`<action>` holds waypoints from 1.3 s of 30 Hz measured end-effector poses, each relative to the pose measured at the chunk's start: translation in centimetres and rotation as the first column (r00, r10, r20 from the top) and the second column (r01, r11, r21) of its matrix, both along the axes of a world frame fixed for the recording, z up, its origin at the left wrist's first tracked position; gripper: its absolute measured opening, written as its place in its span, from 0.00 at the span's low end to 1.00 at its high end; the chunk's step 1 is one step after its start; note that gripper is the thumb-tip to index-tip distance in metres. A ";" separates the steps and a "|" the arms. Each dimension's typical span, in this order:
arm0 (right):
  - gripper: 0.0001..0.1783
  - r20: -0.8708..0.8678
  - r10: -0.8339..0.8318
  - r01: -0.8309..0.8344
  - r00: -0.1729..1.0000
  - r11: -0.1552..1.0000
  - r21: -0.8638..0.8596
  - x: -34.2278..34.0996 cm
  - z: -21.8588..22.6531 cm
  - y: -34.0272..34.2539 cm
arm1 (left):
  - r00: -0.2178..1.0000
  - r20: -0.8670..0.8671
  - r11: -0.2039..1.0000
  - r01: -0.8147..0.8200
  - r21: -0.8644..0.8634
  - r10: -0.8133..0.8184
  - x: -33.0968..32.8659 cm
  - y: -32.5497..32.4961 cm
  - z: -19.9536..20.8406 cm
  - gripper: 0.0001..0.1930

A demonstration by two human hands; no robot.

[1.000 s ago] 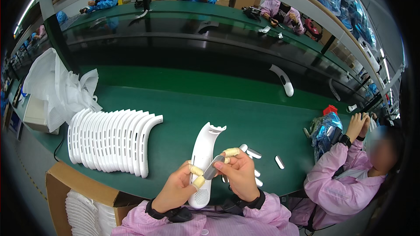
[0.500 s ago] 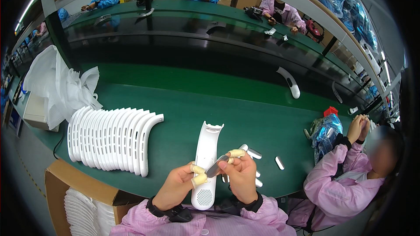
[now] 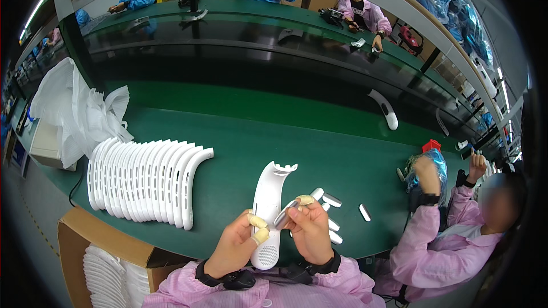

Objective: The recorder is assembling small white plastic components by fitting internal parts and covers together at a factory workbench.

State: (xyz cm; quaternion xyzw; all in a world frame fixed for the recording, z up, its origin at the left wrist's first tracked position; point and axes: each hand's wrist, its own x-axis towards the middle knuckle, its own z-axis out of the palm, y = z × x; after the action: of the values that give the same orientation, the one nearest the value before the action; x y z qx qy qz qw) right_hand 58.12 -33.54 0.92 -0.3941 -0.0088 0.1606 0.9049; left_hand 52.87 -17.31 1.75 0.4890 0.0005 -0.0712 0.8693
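In my right hand I pinch a silver elongated cap between yellow-covered fingertips and thumb. My left hand, its fingertips also in yellow covers, is closed in a pinch just left of the cap; anything between those fingers is too small to make out. Both hands are over a curved white plastic shell, which has a perforated round-ended lower part and a notched upper end. Several more silver caps lie on the table beside my right hand, partly hidden by it.
A row of white curved shells stands at left, before white foam wrapping. A cardboard box of white parts sits lower left. Beyond the table runs a dark conveyor belt carrying shells. At right a co-worker's pink sleeve reaches in.
The silver cap has turned in my right hand, and my left fingertips have come away from it. The white shell has shifted slightly. A shell on the belt moved right; the co-worker's arm swung left.
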 end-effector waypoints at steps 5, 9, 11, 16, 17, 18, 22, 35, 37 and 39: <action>0.09 -0.017 0.028 -0.028 0.999 1.000 -0.009 0.1 0.6 -0.3 | 0.993 -0.117 0.999 0.005 -0.038 -0.009 0.2 0.3 0.3 0.07; 0.11 0.043 -0.006 0.011 0.999 0.995 -0.097 0.1 0.2 -0.3 | 0.993 -0.114 0.998 0.007 -0.058 -0.014 0.4 0.1 0.0 0.05; 0.11 0.085 -0.066 0.079 0.994 0.985 -0.156 -0.1 0.2 -0.1 | 0.995 -0.100 0.998 0.003 -0.055 -0.008 0.5 0.0 -0.1 0.05; 0.13 0.192 -0.143 0.198 0.971 0.930 -0.311 -0.7 1.2 0.4 | 0.996 -0.089 0.999 -0.023 -0.045 0.019 0.4 -0.1 -0.3 0.05; 0.13 0.205 -0.147 0.210 0.968 0.920 -0.331 -0.8 1.4 0.4 | 0.997 -0.071 0.999 -0.041 -0.022 0.039 0.4 -0.2 -0.5 0.05; 0.13 0.219 -0.150 0.221 0.964 0.910 -0.351 -0.9 1.5 0.4 | 0.997 -0.052 0.998 -0.059 0.001 0.059 0.3 -0.4 -0.8 0.05; 0.14 0.304 -0.170 0.282 0.937 0.883 -0.375 -1.4 1.5 0.7 | 0.995 0.020 0.994 -0.103 0.029 0.102 0.3 -0.7 -0.9 0.04; 0.13 0.069 0.042 -0.026 0.997 0.976 -0.216 0.7 1.6 -0.8 | 0.970 -0.244 1.000 -0.001 -0.015 -0.002 0.4 0.5 -1.4 0.04; 0.13 0.070 0.054 -0.038 0.996 0.977 -0.212 0.7 1.6 -0.9 | 0.964 -0.266 1.000 0.015 -0.021 -0.020 0.5 0.5 -1.1 0.04; 0.12 0.085 0.097 -0.070 0.992 0.959 -0.274 0.5 1.5 -1.1 | 0.955 -0.297 0.990 -0.028 -0.138 -0.015 0.8 0.3 -1.0 0.06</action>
State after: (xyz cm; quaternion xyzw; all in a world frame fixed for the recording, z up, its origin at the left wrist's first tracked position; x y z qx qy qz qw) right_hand 58.65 -34.65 2.45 -0.5206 -0.0479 0.1790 0.8335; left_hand 53.62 -17.00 0.78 0.4103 0.1278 -0.1410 0.8919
